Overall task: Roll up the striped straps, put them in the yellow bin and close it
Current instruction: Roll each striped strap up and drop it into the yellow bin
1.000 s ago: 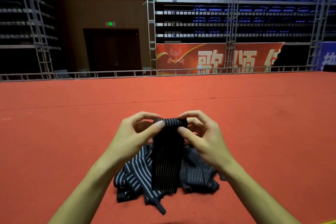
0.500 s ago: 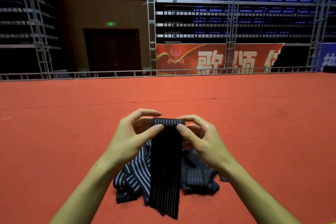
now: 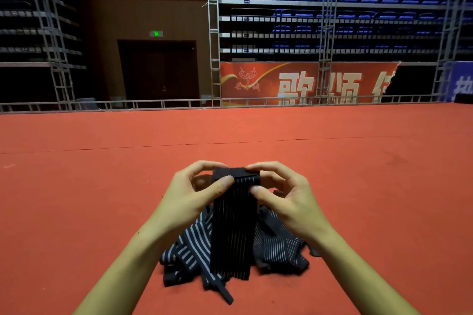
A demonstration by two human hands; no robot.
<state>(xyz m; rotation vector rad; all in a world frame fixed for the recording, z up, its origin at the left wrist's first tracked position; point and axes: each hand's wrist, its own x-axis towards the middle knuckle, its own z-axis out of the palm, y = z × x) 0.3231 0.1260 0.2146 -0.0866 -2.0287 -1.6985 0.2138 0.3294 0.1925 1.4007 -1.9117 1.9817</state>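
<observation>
Floor: the wide red carpeted stage floor [image 3: 102, 199] runs out flat on both sides of me and far ahead, with a thin seam line crossing it beyond my hands
Far edge: a low grey metal truss railing [image 3: 153, 104] closes the floor at the back; behind it stand tall grey truss towers [image 3: 214, 33], tiers of blue folding seats [image 3: 371, 2], a dark brown double door [image 3: 158, 71] and a red banner with pale characters [image 3: 307, 83]
Room to move: bare carpet lies left, right and ahead of the pile; my two forearms come in from the bottom edge
Pile: a loose heap of black elastic straps with thin white stripes [image 3: 189, 253] lies on the carpet just in front of me, below my hands, one narrow end trailing toward me
Held strap: one black white-striped elastic strap [image 3: 234, 227] hangs straight down from my hands, its lower end reaching the heap; its top is turned over into a short, flat, dark roll
My left hand [image 3: 194, 197]: fingers curled, thumb pressing the roll's left end, forefinger arched over its top
My right hand [image 3: 284, 197]: fingers curled, thumb and forefinger pinching the roll's right end
Look of the strap: ribbed, stripes running lengthwise, most of it unrolled
</observation>
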